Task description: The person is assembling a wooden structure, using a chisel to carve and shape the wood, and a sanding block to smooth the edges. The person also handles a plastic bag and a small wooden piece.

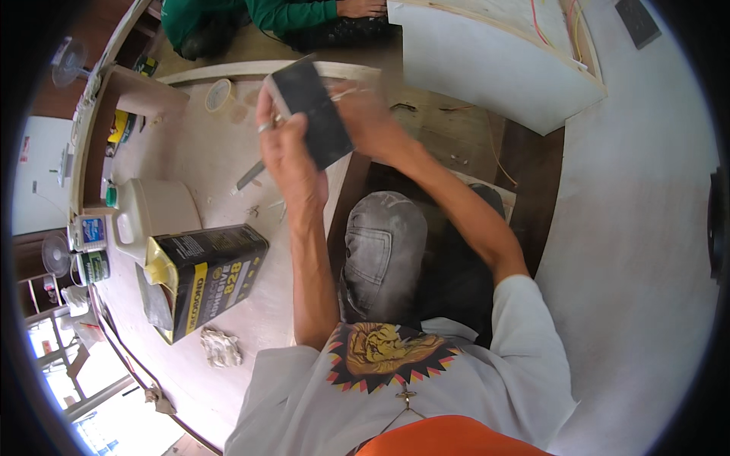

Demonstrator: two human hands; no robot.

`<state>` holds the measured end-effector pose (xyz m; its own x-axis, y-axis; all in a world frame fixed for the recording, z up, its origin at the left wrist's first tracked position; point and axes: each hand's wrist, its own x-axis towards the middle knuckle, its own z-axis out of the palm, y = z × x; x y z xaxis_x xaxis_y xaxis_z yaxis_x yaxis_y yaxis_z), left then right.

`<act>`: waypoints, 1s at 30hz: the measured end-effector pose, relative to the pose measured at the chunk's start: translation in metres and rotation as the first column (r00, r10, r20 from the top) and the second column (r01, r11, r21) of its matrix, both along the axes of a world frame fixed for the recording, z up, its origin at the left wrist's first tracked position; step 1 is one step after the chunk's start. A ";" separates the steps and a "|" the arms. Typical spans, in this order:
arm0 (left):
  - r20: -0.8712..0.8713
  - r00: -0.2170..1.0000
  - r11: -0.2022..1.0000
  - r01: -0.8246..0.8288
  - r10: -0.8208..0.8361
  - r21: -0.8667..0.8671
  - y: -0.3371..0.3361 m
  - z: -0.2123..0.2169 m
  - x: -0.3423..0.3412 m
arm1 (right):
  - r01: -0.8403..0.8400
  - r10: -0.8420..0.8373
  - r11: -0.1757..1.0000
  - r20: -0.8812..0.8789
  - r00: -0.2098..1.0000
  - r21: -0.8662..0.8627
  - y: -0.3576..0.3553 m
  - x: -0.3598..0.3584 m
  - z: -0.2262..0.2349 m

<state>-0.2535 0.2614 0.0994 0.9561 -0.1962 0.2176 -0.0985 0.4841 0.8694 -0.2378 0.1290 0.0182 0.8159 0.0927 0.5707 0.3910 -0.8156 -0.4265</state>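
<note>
My left hand (287, 152) is closed round the left edge of a dark rectangular panel (313, 114), with the thumb lying on its face. A ring shows on one finger. The panel is tilted and held up above the pale worktop. Close to the panel's right edge is my right hand (366, 114), smeared by motion. Something thin and pale shows by its fingers, too blurred to name. Whether the right hand grips it, I cannot make out. A narrow flat grey strip (249, 175) lies on the worktop below my left hand.
A black and yellow metal can (209, 277), a white jerrycan (156, 216) and a crumpled cloth (220, 347) occupy the worktop (262, 304) at left. A tape roll (218, 95) lies farther back. A co-worker's green sleeve (293, 14) appears beyond, beside a white cabinet (487, 64).
</note>
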 end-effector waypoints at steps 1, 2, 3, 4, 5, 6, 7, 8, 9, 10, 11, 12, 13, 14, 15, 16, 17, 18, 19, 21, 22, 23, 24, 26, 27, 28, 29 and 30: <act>0.096 0.995 0.998 -0.005 -0.001 0.061 -0.013 -0.008 0.003 | 0.081 -0.085 0.996 0.116 0.990 0.039 -0.020 -0.021 -0.003; 0.195 0.981 0.992 -0.022 -0.003 0.124 -0.026 -0.016 0.007 | 0.158 -0.170 0.982 0.132 0.976 0.102 -0.040 -0.043 0.003; 0.232 0.972 0.986 -0.062 0.025 0.157 -0.045 -0.021 0.008 | 0.245 -0.267 0.957 0.141 0.953 0.159 -0.062 -0.065 0.009; 0.372 0.925 0.960 -0.171 0.079 0.221 -0.061 -0.036 0.015 | 0.359 -0.401 0.889 0.104 0.910 0.286 -0.075 -0.081 0.005; 0.383 0.921 0.961 -0.167 0.073 0.219 -0.076 -0.048 0.020 | 0.467 -0.528 0.789 0.052 0.848 0.398 -0.090 -0.094 0.002; 0.399 0.915 0.963 -0.162 0.064 0.217 -0.091 -0.061 0.024 | 0.505 -0.596 0.696 0.018 0.803 0.511 -0.107 -0.104 -0.014; 0.393 0.917 0.953 -0.178 0.070 0.245 -0.102 -0.076 0.030 | 0.525 -0.653 0.583 -0.027 0.757 0.620 -0.119 -0.110 -0.033; 0.387 0.919 0.941 -0.194 0.075 0.279 -0.109 -0.087 0.033 | 0.543 -0.655 0.547 -0.078 0.751 0.637 -0.124 -0.116 -0.047; 0.327 0.941 0.936 -0.194 0.092 0.295 -0.117 -0.082 0.027 | 0.566 -0.661 0.508 -0.128 0.740 0.649 -0.128 -0.125 -0.057; 0.346 0.928 0.925 -0.244 0.135 0.293 -0.124 -0.085 0.031 | 0.588 -0.663 0.468 -0.178 0.728 0.659 -0.129 -0.130 -0.067; 0.361 0.916 0.913 -0.288 0.175 0.289 -0.132 -0.088 0.036 | 0.591 -0.644 0.466 -0.206 0.737 0.659 -0.128 -0.131 -0.073; 0.376 0.901 0.899 -0.332 0.214 0.284 -0.138 -0.090 0.043 | 0.593 -0.625 0.463 -0.232 0.745 0.659 -0.127 -0.131 -0.078; 0.416 0.876 0.871 -0.388 0.246 0.302 -0.144 -0.092 0.052 | 0.595 -0.605 0.460 -0.259 0.753 0.659 -0.127 -0.130 -0.082; 0.398 0.883 0.870 -0.384 0.248 0.309 -0.146 -0.097 0.060 | 0.587 -0.590 0.472 -0.259 0.765 0.658 -0.127 -0.130 -0.086; 0.380 0.889 0.867 -0.386 0.257 0.315 -0.147 -0.100 0.070 | 0.575 -0.571 0.488 -0.258 0.779 0.656 -0.128 -0.126 -0.087; 0.362 0.893 0.864 -0.388 0.267 0.320 -0.149 -0.104 0.078 | 0.562 -0.550 0.505 -0.257 0.794 0.655 -0.128 -0.124 -0.087; 0.318 0.899 0.883 -0.388 0.300 0.263 -0.158 -0.103 0.079 | 0.569 -0.551 0.501 -0.267 0.791 0.652 -0.128 -0.125 -0.086; 0.296 0.922 0.893 -0.337 0.249 0.298 -0.162 -0.105 0.075 | 0.574 -0.549 0.498 -0.276 0.789 0.650 -0.127 -0.125 -0.085; 0.272 0.942 0.899 -0.286 0.199 0.332 -0.164 -0.106 0.071 | 0.579 -0.547 0.496 -0.285 0.787 0.647 -0.126 -0.126 -0.086; 0.269 0.955 0.852 -0.244 0.127 0.463 -0.166 -0.109 0.067 | 0.569 -0.526 0.510 -0.290 0.800 0.644 -0.124 -0.125 -0.088; 0.282 0.953 0.855 -0.235 0.110 0.461 -0.166 -0.110 0.068 | 0.563 -0.514 0.519 -0.292 0.806 0.643 -0.123 -0.125 -0.089; 0.298 0.950 0.858 -0.228 0.093 0.460 -0.166 -0.109 0.069 | 0.559 -0.505 0.531 -0.292 0.812 0.637 -0.121 -0.123 -0.088; 0.314 0.947 0.860 -0.221 0.076 0.459 -0.165 -0.108 0.071 | 0.554 -0.494 0.544 -0.292 0.819 0.630 -0.118 -0.122 -0.087; 0.567 0.822 0.761 -0.398 0.049 0.512 -0.163 -0.105 0.079 | 0.543 -0.472 0.560 -0.298 0.830 0.626 -0.114 -0.119 -0.087; 0.676 0.736 0.706 -0.488 0.018 0.513 -0.162 -0.103 0.083 | 0.539 -0.461 0.562 -0.303 0.834 0.628 -0.112 -0.118 -0.088; 0.613 0.790 0.706 -0.416 -0.031 0.573 -0.159 -0.101 0.088 | 0.534 -0.449 0.564 -0.309 0.838 0.630 -0.111 -0.118 -0.089; 0.543 0.836 0.702 -0.339 -0.081 0.626 -0.157 -0.097 0.092 | 0.529 -0.445 0.572 -0.305 0.842 0.627 -0.110 -0.117 -0.090; 0.468 0.874 0.694 -0.257 -0.130 0.673 -0.155 -0.094 0.093 | 0.525 -0.442 0.579 -0.301 0.845 0.624 -0.109 -0.116 -0.091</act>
